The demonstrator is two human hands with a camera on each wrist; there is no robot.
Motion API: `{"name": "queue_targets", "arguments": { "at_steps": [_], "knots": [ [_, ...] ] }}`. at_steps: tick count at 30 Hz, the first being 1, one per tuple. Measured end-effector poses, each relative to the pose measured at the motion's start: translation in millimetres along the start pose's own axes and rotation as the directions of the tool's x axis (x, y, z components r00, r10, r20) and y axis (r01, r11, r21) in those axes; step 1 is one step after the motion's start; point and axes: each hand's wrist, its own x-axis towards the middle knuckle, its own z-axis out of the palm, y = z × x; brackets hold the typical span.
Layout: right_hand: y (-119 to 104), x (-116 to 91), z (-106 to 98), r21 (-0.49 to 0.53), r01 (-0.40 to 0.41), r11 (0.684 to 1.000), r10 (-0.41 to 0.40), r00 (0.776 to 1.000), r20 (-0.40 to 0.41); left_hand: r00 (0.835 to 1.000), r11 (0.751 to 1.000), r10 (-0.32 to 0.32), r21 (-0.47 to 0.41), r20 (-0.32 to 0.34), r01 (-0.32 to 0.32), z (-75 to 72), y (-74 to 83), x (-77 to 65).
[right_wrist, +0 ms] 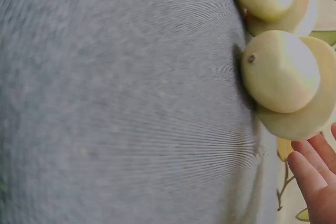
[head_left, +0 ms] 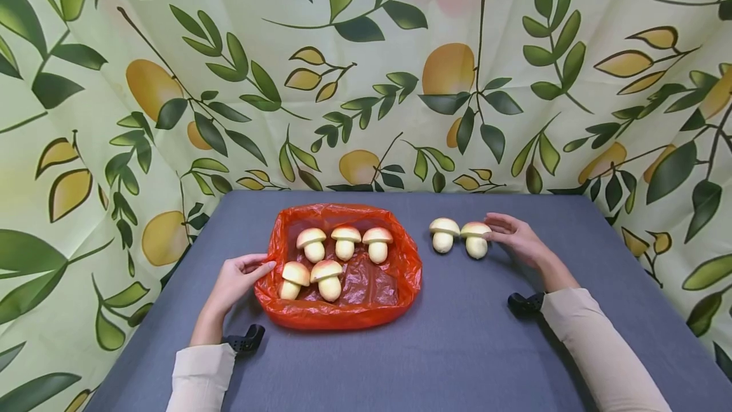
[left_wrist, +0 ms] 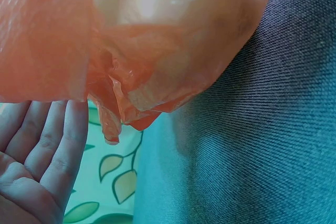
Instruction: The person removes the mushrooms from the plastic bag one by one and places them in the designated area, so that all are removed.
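Observation:
A red plastic bag (head_left: 337, 318), its mouth spread wide, holds several toy mushrooms (head_left: 329, 281) with reddish-yellow caps and cream stems. My left hand (head_left: 237, 280) is at the bag's left rim, fingertips against the plastic. In the left wrist view, its fingers (left_wrist: 63, 145) extend straight, their tips hidden behind the red film. To the right of the bag, two more mushrooms stand side by side, a left one (head_left: 443, 236) and a right one (head_left: 476, 240). My right hand (head_left: 517, 240) reaches the right one, with extended fingers (right_wrist: 307, 174) right at its cap.
Grey-blue cloth covers the table (head_left: 389, 367). Behind and beside it hangs a curtain (head_left: 366, 37) printed with leaves and fruit. Black wrist devices sit at the left cuff (head_left: 203, 361) and right cuff (head_left: 563, 313).

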Motion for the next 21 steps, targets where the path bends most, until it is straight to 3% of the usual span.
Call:
{"name": "queue_targets", "arguments": {
  "at_steps": [11,21],
  "knots": [
    [-14.7,-7.4,-6.2,0.077,0.064,0.995,-0.060,0.996,-0.064,1.000,1.000,-0.003,0.002,-0.001,0.003,-0.4,0.4,-0.7],
    [-33.1,-13.8,4.3,0.156,0.176,0.972,-0.165,0.983,-0.077,1.000,1.000,0.002,-0.003,-0.006,-0.002,-0.4,0.5,-0.7]
  ]
}}
